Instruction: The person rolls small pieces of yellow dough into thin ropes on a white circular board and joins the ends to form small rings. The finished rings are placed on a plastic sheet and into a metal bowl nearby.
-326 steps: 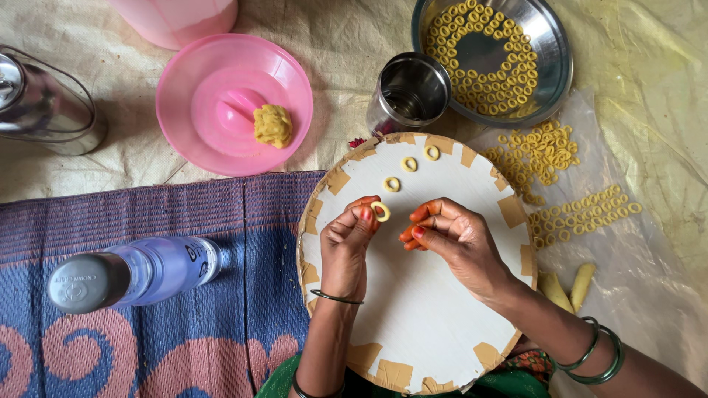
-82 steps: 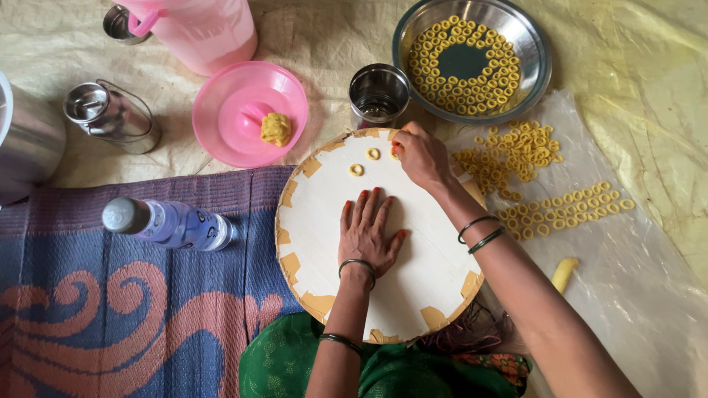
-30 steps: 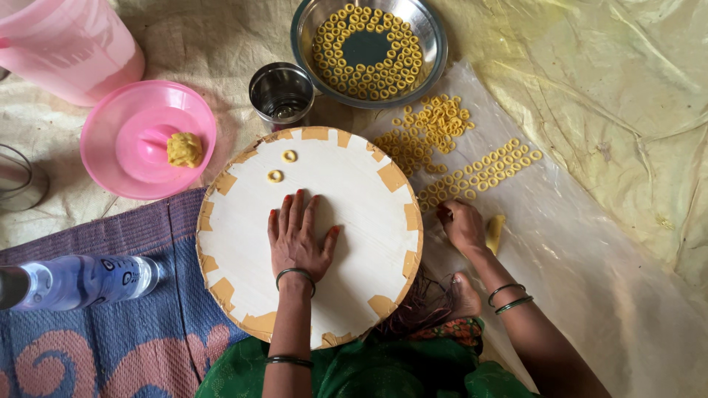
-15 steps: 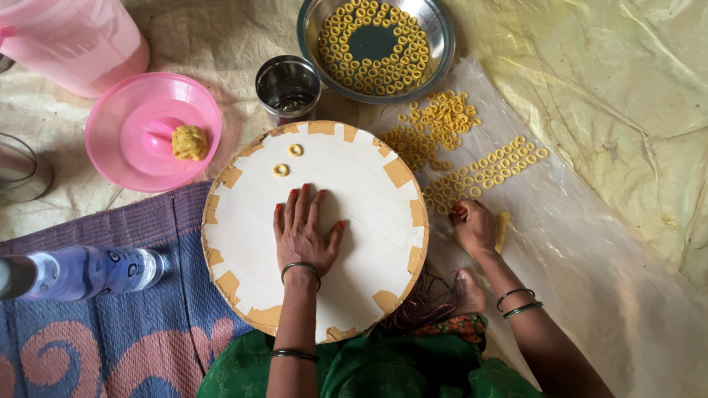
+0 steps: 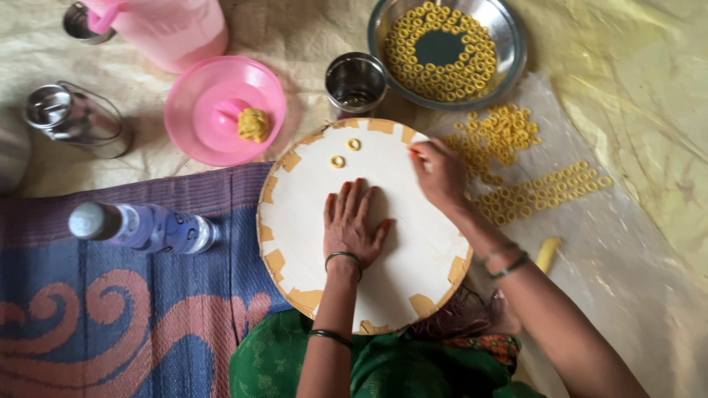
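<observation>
Round board (image 5: 413, 243) lying flat, left hand (image 5: 354, 225) pointing away

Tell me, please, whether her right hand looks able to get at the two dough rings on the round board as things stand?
Probably yes. The right hand rests at the round board's upper right edge, and the two dough rings lie just to its left on bare board. Nothing stands between; the left hand lies flat lower down, clear of that path.
</observation>
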